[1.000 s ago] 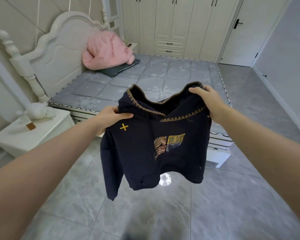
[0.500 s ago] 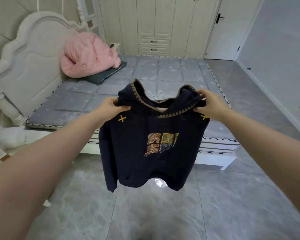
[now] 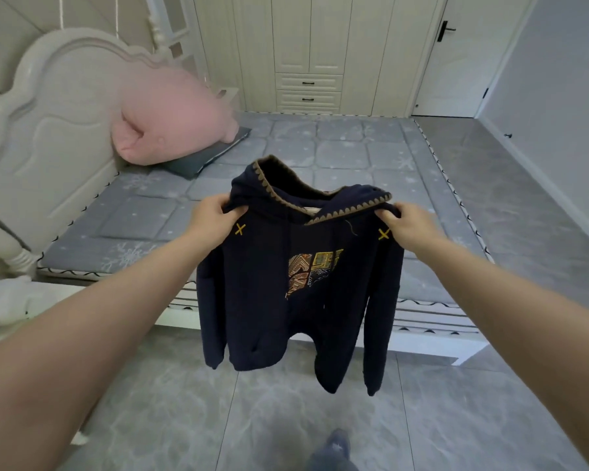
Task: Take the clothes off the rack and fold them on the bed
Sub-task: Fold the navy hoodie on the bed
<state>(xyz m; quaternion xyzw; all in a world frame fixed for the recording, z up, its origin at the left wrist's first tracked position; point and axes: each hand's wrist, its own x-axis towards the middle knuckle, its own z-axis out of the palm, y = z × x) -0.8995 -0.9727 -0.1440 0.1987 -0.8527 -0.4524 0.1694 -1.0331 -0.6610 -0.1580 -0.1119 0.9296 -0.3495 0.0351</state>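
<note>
A dark navy hoodie (image 3: 259, 294) with a brown zigzag hood trim, yellow cross marks and a patterned chest patch hangs in the air in front of me, over the floor just short of the bed. My left hand (image 3: 211, 220) pinches its left shoulder and my right hand (image 3: 410, 226) pinches its right shoulder. The sleeves and hem dangle freely. The bed (image 3: 354, 154) with a grey quilted cover lies straight ahead. No clothes rack is in view.
A pink cushion (image 3: 167, 120) on a dark pillow (image 3: 208, 158) leans against the white headboard (image 3: 48, 107). Cream wardrobes (image 3: 320, 52) and a white door (image 3: 456, 56) stand behind the bed. Grey tiled floor (image 3: 184, 419) lies below; a slippered foot (image 3: 334, 450) shows.
I have stepped closer to the bed and the view has swung left to right. Both hands have spread the hoodie wider by its shoulders, so it hangs flatter.
</note>
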